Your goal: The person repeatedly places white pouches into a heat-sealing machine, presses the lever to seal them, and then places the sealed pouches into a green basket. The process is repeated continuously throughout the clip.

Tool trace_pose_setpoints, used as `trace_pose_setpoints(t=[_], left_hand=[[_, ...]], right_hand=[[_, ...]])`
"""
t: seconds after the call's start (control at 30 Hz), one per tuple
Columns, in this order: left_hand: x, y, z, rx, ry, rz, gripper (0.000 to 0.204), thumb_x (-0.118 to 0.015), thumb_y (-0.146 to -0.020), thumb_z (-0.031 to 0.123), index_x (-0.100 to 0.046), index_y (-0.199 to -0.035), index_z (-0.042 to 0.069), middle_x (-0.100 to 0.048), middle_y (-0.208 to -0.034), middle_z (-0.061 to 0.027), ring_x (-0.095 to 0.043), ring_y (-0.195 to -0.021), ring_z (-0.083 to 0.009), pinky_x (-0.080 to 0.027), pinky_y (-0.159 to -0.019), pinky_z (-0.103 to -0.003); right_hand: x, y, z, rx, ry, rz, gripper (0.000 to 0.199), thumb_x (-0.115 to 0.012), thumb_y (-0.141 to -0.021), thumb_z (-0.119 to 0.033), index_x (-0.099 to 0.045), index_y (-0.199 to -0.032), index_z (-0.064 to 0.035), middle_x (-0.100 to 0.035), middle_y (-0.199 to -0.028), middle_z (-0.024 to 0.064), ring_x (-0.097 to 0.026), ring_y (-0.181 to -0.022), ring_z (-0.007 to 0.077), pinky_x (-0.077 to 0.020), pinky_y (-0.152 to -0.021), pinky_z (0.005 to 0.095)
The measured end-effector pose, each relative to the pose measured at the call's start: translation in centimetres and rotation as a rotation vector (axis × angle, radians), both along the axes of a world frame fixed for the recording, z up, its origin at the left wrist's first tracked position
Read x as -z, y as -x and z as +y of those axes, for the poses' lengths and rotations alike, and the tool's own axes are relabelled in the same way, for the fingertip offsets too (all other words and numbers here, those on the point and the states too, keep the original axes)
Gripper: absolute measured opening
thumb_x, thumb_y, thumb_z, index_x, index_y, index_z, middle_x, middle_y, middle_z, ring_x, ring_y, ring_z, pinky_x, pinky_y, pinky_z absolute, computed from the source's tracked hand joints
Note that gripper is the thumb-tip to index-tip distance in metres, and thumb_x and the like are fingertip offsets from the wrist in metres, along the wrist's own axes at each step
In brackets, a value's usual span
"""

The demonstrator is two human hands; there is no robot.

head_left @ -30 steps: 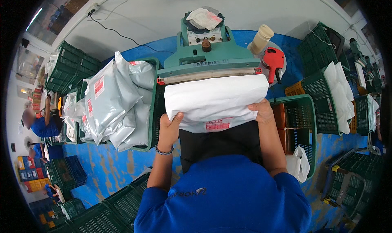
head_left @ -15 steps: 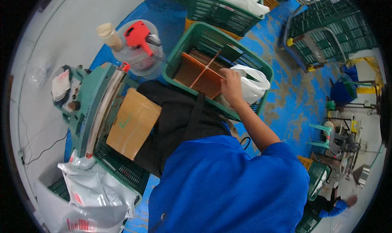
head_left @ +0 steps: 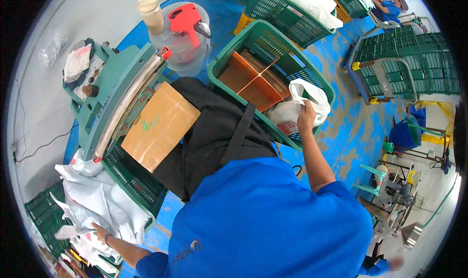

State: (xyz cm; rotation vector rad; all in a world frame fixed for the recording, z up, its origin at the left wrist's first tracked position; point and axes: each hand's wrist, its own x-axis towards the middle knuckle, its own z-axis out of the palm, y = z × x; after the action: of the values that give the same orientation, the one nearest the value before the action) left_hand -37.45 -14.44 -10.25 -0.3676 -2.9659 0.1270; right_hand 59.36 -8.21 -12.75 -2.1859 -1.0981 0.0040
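My right hand [head_left: 306,118] is closed on the rim of a white plastic bag [head_left: 321,100], which sits in the right end of a green crate [head_left: 222,58]. An orange divider [head_left: 257,90] with several compartments fills the rest of that crate. At the lower left, my left hand [head_left: 101,233], with a dark band at the wrist, pinches the edge of a pale pouch [head_left: 78,230]. Under it lies a heap of white pouches [head_left: 105,195], partly over another green crate [head_left: 139,188]. The left fingertips are partly hidden by the pouch.
A green bag sealer [head_left: 114,95] and a cardboard box [head_left: 161,125] stand on my left. A red label gun [head_left: 185,18] and a lidded jar [head_left: 151,17] rest on a round clear tub [head_left: 190,58]. Stacked crates on a trolley [head_left: 378,66] stand to the right.
My left hand has come into view at the pouches. My right hand has moved from beside the divider onto the white bag's rim. The whole view has shifted somewhat.
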Motion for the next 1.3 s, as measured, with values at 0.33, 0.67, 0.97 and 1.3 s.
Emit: trace_pose_setpoints(t=[0.33, 0.67, 0.97, 1.3], left_hand=[[-9.1, -58.0, 15.8, 1.892, -0.581, -1.134, 0.050, -0.072, -0.073, 0.016, -0.057, -0.119, 0.003, -0.059, -0.118, -0.0153, -0.054, -0.110, -0.0339, -0.042, -0.095, -0.040], [-23.2, -69.6, 15.3, 2.147, -1.358, -1.104, 0.015, -0.068, -0.070, 0.008, -0.062, -0.084, 0.008, -0.059, -0.077, -0.0087, -0.061, -0.070, -0.0280, -0.048, -0.058, -0.036], [-20.5, -50.4, 17.3, 1.155, -1.415, -0.947, 0.018, -0.076, -0.074, 0.012, -0.070, -0.088, 0.003, -0.066, -0.073, -0.0070, -0.059, -0.065, -0.0115, -0.047, -0.062, -0.028], [-23.8, -39.7, 16.3, 1.644, -0.649, 0.325, 0.035, -0.073, -0.066, 0.013, -0.061, -0.099, 0.016, -0.060, -0.095, -0.0003, -0.055, -0.092, -0.0182, -0.037, -0.088, -0.039]], right_hand=[[-19.0, 5.9, 1.5, -0.621, 0.072, -0.153, 0.020, -0.054, -0.066, 0.006, -0.059, -0.083, -0.0038, -0.058, -0.076, 0.0136, -0.059, -0.073, 0.0351, -0.0455, -0.062, 0.0390], [-36.9, 8.9, 5.3, -0.916, -0.473, -0.198, 0.048, -0.048, -0.077, -0.042, -0.057, -0.086, 0.0040, -0.055, -0.080, 0.0110, -0.055, -0.080, 0.0239, -0.0413, -0.073, 0.0328], [-30.7, 17.0, 15.3, -1.075, -0.071, -0.131, 0.020, -0.068, -0.070, -0.008, -0.058, -0.083, 0.0035, -0.059, -0.076, 0.0151, -0.054, -0.068, 0.0230, -0.0430, -0.065, 0.0347], [-27.5, 32.0, 22.0, -1.795, -0.133, 0.315, 0.031, -0.062, -0.081, -0.001, -0.047, -0.106, -0.0102, -0.040, -0.059, 0.0042, -0.042, -0.055, 0.0165, -0.0365, -0.054, 0.0282]])
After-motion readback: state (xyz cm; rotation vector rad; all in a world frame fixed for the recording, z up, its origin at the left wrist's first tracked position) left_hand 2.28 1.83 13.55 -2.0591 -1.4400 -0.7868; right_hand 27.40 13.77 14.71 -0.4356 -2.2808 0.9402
